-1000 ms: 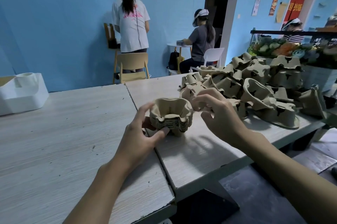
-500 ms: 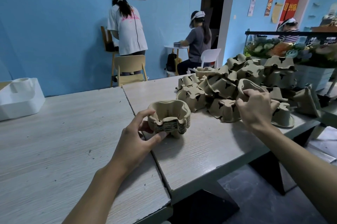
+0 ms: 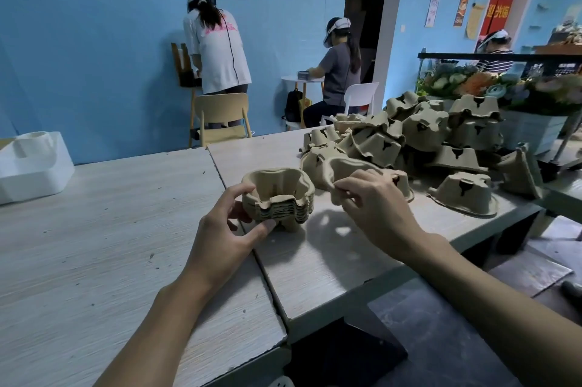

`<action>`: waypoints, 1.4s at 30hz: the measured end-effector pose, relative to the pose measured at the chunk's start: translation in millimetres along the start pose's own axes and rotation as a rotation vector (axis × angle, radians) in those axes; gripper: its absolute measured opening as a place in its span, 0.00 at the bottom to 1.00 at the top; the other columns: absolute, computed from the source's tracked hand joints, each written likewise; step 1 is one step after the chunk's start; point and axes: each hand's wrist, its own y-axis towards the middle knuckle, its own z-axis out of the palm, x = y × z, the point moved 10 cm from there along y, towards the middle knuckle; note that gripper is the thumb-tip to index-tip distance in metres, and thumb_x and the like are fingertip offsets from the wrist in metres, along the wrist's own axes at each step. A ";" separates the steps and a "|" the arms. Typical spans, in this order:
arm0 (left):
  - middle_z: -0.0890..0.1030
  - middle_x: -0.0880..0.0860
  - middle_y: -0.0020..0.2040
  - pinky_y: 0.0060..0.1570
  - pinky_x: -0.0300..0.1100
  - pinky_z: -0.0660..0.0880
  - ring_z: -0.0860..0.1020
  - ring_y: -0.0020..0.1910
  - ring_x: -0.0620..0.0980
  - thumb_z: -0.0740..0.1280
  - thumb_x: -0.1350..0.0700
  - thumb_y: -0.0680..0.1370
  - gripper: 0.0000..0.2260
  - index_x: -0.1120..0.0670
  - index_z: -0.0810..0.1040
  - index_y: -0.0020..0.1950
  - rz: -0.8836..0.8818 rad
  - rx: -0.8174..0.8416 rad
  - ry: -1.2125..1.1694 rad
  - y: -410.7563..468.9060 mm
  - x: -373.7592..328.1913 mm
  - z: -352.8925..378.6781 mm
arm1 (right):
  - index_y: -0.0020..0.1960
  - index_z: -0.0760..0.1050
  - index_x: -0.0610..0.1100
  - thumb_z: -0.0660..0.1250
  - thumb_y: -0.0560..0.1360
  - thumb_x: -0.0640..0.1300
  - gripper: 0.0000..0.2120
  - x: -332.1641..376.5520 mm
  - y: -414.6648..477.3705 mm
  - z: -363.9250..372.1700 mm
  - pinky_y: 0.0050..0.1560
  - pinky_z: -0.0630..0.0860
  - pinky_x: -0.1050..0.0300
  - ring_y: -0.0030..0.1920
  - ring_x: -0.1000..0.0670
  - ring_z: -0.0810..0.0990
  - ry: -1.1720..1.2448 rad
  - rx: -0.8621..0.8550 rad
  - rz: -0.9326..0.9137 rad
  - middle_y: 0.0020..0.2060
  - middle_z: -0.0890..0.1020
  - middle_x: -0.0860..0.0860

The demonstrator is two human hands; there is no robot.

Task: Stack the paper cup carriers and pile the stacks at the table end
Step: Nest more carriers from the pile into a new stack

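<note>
A short stack of brown pulp cup carriers (image 3: 280, 197) stands on the pale wooden table (image 3: 94, 245) near the seam between two tabletops. My left hand (image 3: 226, 229) grips the stack's near side, thumb at the front, fingers behind. My right hand (image 3: 374, 207) pinches the rim of a single loose carrier (image 3: 346, 170), held just right of the stack and slightly above the table. A big jumbled heap of loose carriers (image 3: 425, 140) covers the right tabletop beyond my right hand.
A white plastic container (image 3: 31, 166) sits at the far left of the table. The table's front edge runs close under my forearms. Two people work by the blue wall behind a tan chair (image 3: 222, 118). A flower display (image 3: 504, 84) stands at the far right.
My right hand reached into the heap, took one carrier and has pulled it back toward the stack. My left hand has kept hold of the stack in place.
</note>
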 end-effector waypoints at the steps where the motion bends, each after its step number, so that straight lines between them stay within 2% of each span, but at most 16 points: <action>1: 0.83 0.45 0.47 0.44 0.38 0.73 0.80 0.47 0.44 0.79 0.53 0.70 0.24 0.34 0.74 0.59 0.001 -0.005 0.003 0.0 -0.2 -0.8 | 0.47 0.83 0.45 0.71 0.74 0.42 0.03 2.5 0.6 6.4 0.44 0.76 0.46 0.45 0.46 0.78 0.029 0.039 0.013 0.43 0.82 0.49; 4: 0.83 0.45 0.47 0.44 0.38 0.73 0.80 0.47 0.44 0.79 0.53 0.70 0.24 0.33 0.73 0.59 0.000 -0.009 0.012 0.5 0.6 -1.6 | 0.49 0.83 0.43 0.72 0.74 0.40 0.05 5.2 1.8 21.6 0.47 0.78 0.44 0.46 0.47 0.79 0.164 0.123 0.063 0.45 0.81 0.49; 7: 0.83 0.45 0.48 0.44 0.38 0.73 0.80 0.47 0.45 0.79 0.53 0.71 0.25 0.32 0.73 0.59 0.001 -0.008 0.013 0.1 1.2 -1.9 | 0.56 0.81 0.43 0.75 0.71 0.39 0.13 5.3 1.5 29.3 0.50 0.78 0.48 0.48 0.48 0.79 0.240 0.187 0.076 0.50 0.78 0.50; 11: 0.83 0.45 0.49 0.44 0.39 0.73 0.80 0.48 0.44 0.79 0.52 0.71 0.25 0.35 0.73 0.61 -0.005 -0.010 0.013 0.3 3.3 -1.5 | 0.57 0.79 0.51 0.77 0.68 0.51 0.19 -12.0 0.3 15.8 0.52 0.75 0.47 0.48 0.51 0.77 0.196 0.196 0.105 0.50 0.77 0.55; 14: 0.83 0.44 0.48 0.44 0.38 0.73 0.80 0.48 0.44 0.79 0.53 0.71 0.24 0.37 0.73 0.62 -0.006 -0.014 0.015 -0.1 3.0 -1.3 | 0.60 0.78 0.54 0.76 0.66 0.57 0.24 -38.7 -7.0 9.6 0.61 0.68 0.44 0.59 0.49 0.73 0.041 0.253 0.164 0.58 0.78 0.55; 16: 0.83 0.44 0.48 0.43 0.38 0.73 0.80 0.48 0.44 0.78 0.53 0.71 0.24 0.37 0.73 0.62 -0.003 -0.017 0.021 -0.1 2.0 -2.0 | 0.59 0.80 0.51 0.78 0.68 0.50 0.21 -48.1 -13.4 13.4 0.63 0.68 0.47 0.61 0.50 0.71 0.047 0.314 0.167 0.60 0.78 0.53; 19: 0.83 0.45 0.48 0.43 0.37 0.74 0.80 0.48 0.45 0.78 0.53 0.71 0.24 0.36 0.73 0.62 0.001 -0.018 0.037 0.2 1.3 -3.6 | 0.54 0.82 0.46 0.76 0.69 0.36 0.15 -49.9 -17.3 17.5 0.56 0.74 0.53 0.53 0.51 0.75 0.093 0.331 0.127 0.53 0.80 0.50; 21: 0.83 0.45 0.49 0.43 0.35 0.73 0.81 0.48 0.44 0.78 0.53 0.71 0.24 0.36 0.73 0.62 0.003 -0.021 0.043 0.1 0.2 -5.2 | 0.50 0.83 0.45 0.75 0.70 0.36 0.10 -50.2 -16.3 11.8 0.51 0.76 0.54 0.49 0.51 0.77 0.110 0.264 0.119 0.47 0.81 0.51; 24: 0.83 0.45 0.48 0.44 0.38 0.74 0.81 0.48 0.45 0.78 0.53 0.71 0.24 0.37 0.73 0.62 0.005 -0.037 0.049 -0.1 1.2 -8.7 | 0.47 0.83 0.46 0.77 0.69 0.42 0.08 -46.6 -16.3 2.2 0.46 0.76 0.55 0.47 0.53 0.76 0.164 0.178 0.114 0.43 0.82 0.54; 26: 0.83 0.46 0.48 0.44 0.41 0.75 0.81 0.49 0.46 0.78 0.53 0.71 0.24 0.37 0.73 0.62 0.004 -0.046 0.052 -0.1 2.7 -10.7 | 0.49 0.83 0.49 0.79 0.66 0.48 0.13 -42.4 -18.0 0.3 0.48 0.72 0.53 0.50 0.52 0.73 0.097 0.163 0.067 0.47 0.83 0.56; 28: 0.83 0.46 0.49 0.44 0.41 0.75 0.81 0.49 0.46 0.78 0.53 0.71 0.24 0.37 0.73 0.62 0.006 -0.046 0.055 0.1 2.7 -10.9 | 0.55 0.82 0.52 0.80 0.64 0.53 0.20 -46.9 -21.6 4.3 0.54 0.69 0.50 0.58 0.51 0.69 0.033 0.209 0.062 0.57 0.80 0.56; 30: 0.83 0.46 0.49 0.44 0.40 0.75 0.81 0.49 0.46 0.78 0.53 0.71 0.24 0.37 0.73 0.62 0.007 -0.043 0.057 -0.1 2.0 -10.4 | 0.60 0.79 0.53 0.79 0.66 0.53 0.24 -56.1 -25.2 10.5 0.57 0.70 0.57 0.62 0.51 0.68 0.080 0.278 0.122 0.64 0.73 0.53; 33: 0.83 0.47 0.49 0.45 0.40 0.75 0.81 0.49 0.46 0.78 0.53 0.71 0.24 0.37 0.73 0.62 0.004 -0.045 0.054 -0.1 1.9 -10.3 | 0.60 0.79 0.51 0.77 0.70 0.46 0.19 -64.4 -28.1 14.0 0.51 0.74 0.67 0.52 0.54 0.77 0.195 0.305 0.221 0.57 0.77 0.53; 36: 0.83 0.47 0.49 0.46 0.41 0.76 0.81 0.50 0.46 0.78 0.53 0.71 0.24 0.37 0.73 0.61 0.000 -0.049 0.043 -0.1 3.3 -11.0 | 0.54 0.82 0.50 0.75 0.71 0.37 0.14 -65.5 -26.8 12.2 0.47 0.77 0.64 0.45 0.53 0.79 0.235 0.240 0.249 0.46 0.82 0.51; 40: 0.84 0.47 0.48 0.45 0.40 0.74 0.81 0.49 0.46 0.79 0.54 0.71 0.24 0.39 0.74 0.62 -0.007 -0.058 0.025 0.4 5.6 -11.0 | 0.48 0.84 0.46 0.74 0.71 0.34 0.09 -68.0 -23.6 -0.4 0.43 0.77 0.65 0.42 0.54 0.82 0.302 0.069 0.291 0.41 0.84 0.51; 42: 0.84 0.47 0.47 0.45 0.40 0.75 0.81 0.48 0.45 0.79 0.54 0.71 0.24 0.40 0.74 0.62 -0.009 -0.059 0.021 0.9 7.0 -10.6 | 0.49 0.83 0.44 0.74 0.71 0.33 0.09 -63.4 -19.7 -12.2 0.44 0.79 0.59 0.40 0.54 0.82 0.324 -0.044 0.264 0.41 0.84 0.50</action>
